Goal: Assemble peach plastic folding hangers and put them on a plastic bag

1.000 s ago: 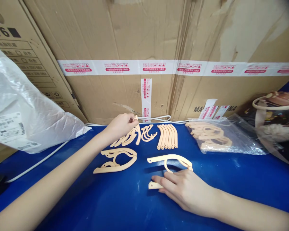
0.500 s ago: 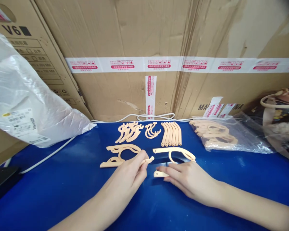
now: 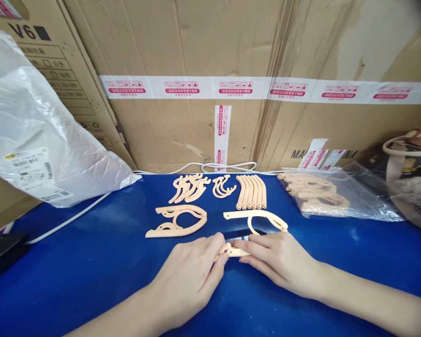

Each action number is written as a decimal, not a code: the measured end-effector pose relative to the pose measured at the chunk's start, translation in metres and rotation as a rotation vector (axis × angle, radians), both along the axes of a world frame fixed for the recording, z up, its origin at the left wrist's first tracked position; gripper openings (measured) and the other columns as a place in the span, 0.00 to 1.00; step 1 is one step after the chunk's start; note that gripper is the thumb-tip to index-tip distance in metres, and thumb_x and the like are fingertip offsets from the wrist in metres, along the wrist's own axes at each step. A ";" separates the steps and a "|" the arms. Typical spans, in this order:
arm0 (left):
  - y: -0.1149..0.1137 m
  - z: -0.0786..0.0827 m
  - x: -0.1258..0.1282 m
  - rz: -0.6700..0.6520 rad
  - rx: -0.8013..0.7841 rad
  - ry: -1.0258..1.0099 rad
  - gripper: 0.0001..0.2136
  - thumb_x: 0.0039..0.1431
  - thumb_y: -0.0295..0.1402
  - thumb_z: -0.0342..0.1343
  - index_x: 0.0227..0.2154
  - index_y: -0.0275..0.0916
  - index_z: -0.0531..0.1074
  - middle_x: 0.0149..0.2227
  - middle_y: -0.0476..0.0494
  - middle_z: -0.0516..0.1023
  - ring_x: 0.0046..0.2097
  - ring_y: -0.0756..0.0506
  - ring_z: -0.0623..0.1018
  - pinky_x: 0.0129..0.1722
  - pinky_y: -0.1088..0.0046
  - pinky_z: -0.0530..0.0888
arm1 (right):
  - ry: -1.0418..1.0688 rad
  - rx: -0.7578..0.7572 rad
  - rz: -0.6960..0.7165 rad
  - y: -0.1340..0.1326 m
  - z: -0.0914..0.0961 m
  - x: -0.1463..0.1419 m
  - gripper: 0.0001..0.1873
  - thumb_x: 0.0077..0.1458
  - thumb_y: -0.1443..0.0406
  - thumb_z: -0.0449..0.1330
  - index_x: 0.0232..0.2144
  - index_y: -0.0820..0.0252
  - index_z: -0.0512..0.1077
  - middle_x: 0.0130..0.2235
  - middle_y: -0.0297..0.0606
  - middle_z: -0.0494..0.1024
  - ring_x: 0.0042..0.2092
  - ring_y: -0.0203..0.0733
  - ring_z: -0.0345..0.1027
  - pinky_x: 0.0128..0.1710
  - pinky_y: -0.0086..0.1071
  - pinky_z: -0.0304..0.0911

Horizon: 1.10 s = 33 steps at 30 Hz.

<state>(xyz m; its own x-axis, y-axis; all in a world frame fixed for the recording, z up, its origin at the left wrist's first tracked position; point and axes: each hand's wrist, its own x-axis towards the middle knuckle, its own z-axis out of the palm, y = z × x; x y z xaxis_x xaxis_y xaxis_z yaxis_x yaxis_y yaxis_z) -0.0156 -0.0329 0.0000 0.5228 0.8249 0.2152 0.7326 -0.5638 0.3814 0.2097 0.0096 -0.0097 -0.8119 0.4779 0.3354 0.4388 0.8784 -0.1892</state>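
Note:
My right hand (image 3: 284,257) is closed on a peach plastic folding hanger (image 3: 245,215), whose upper arm points left above my fingers. The lower arm's end, with a small hole, sticks out past my fingertips. Pinched between the thumb and fingers of my left hand (image 3: 191,269) is a small peach plastic piece (image 3: 219,252), mostly hidden. It meets the end of the lower arm; whether the two are joined I cannot tell. Behind my left hand, another folding hanger (image 3: 192,230) lies flat on the blue table (image 3: 108,262).
Farther back lie a cluster of curved parts (image 3: 187,188), a few hook-like pieces (image 3: 222,186) and a row of curved arms (image 3: 251,192). A clear bag (image 3: 368,206) of hangers rests at right. A white parcel bag (image 3: 56,140), cable (image 3: 70,219) and cardboard boxes (image 3: 182,42) surround the table.
My left hand has moved right and slightly down, bringing the small piece to the hanger's lower arm. The right hand keeps its grip. The view has shifted slightly.

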 end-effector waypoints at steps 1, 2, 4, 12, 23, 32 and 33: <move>0.000 0.000 0.000 -0.017 0.006 0.011 0.09 0.68 0.32 0.37 0.33 0.43 0.59 0.26 0.53 0.73 0.25 0.47 0.73 0.24 0.73 0.62 | 0.003 0.020 0.004 0.000 0.000 0.000 0.18 0.69 0.62 0.44 0.51 0.59 0.70 0.33 0.36 0.78 0.31 0.36 0.73 0.27 0.28 0.62; 0.001 -0.001 -0.001 -0.031 0.016 0.022 0.08 0.68 0.32 0.37 0.33 0.43 0.58 0.25 0.53 0.72 0.24 0.47 0.73 0.23 0.73 0.60 | 0.005 0.039 0.010 0.000 0.000 0.000 0.18 0.69 0.62 0.44 0.51 0.59 0.70 0.32 0.36 0.78 0.30 0.36 0.73 0.27 0.28 0.61; 0.001 -0.002 -0.001 -0.051 0.030 0.044 0.08 0.68 0.31 0.36 0.33 0.43 0.57 0.23 0.54 0.71 0.22 0.48 0.71 0.21 0.72 0.58 | 0.007 0.076 0.021 -0.001 -0.001 0.000 0.18 0.69 0.62 0.44 0.50 0.60 0.71 0.31 0.35 0.77 0.29 0.35 0.72 0.26 0.28 0.61; 0.000 -0.002 -0.002 -0.103 0.131 0.216 0.08 0.69 0.35 0.39 0.33 0.42 0.56 0.22 0.53 0.72 0.21 0.46 0.73 0.19 0.72 0.57 | -0.012 0.155 0.037 -0.004 -0.003 0.002 0.20 0.69 0.61 0.44 0.49 0.62 0.72 0.31 0.36 0.78 0.28 0.34 0.72 0.27 0.28 0.63; 0.003 -0.008 -0.001 -0.118 0.657 0.490 0.15 0.70 0.31 0.34 0.30 0.38 0.63 0.22 0.49 0.69 0.21 0.47 0.72 0.20 0.70 0.58 | -0.043 0.038 0.062 -0.003 -0.003 0.004 0.21 0.69 0.61 0.43 0.50 0.63 0.72 0.33 0.38 0.79 0.29 0.34 0.73 0.28 0.27 0.62; 0.002 -0.006 -0.002 -0.123 0.691 0.434 0.13 0.69 0.33 0.42 0.28 0.39 0.64 0.22 0.51 0.69 0.24 0.49 0.72 0.24 0.70 0.61 | -0.078 -0.002 0.073 -0.002 -0.003 0.005 0.20 0.69 0.61 0.44 0.53 0.61 0.70 0.35 0.39 0.80 0.29 0.35 0.72 0.27 0.28 0.62; 0.001 -0.006 -0.002 -0.122 0.689 0.426 0.13 0.68 0.33 0.42 0.28 0.39 0.65 0.22 0.51 0.69 0.24 0.49 0.72 0.24 0.70 0.60 | -0.086 -0.002 0.077 -0.002 -0.003 0.005 0.20 0.69 0.61 0.44 0.53 0.62 0.70 0.35 0.39 0.79 0.29 0.35 0.72 0.27 0.28 0.61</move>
<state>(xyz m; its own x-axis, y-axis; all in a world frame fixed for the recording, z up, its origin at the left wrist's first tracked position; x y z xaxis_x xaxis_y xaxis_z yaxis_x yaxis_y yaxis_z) -0.0176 -0.0317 -0.0059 0.7513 0.5125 0.4157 0.6552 -0.6550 -0.3764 0.2146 0.0077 -0.0127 -0.8721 0.4135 0.2617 0.3848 0.9098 -0.1554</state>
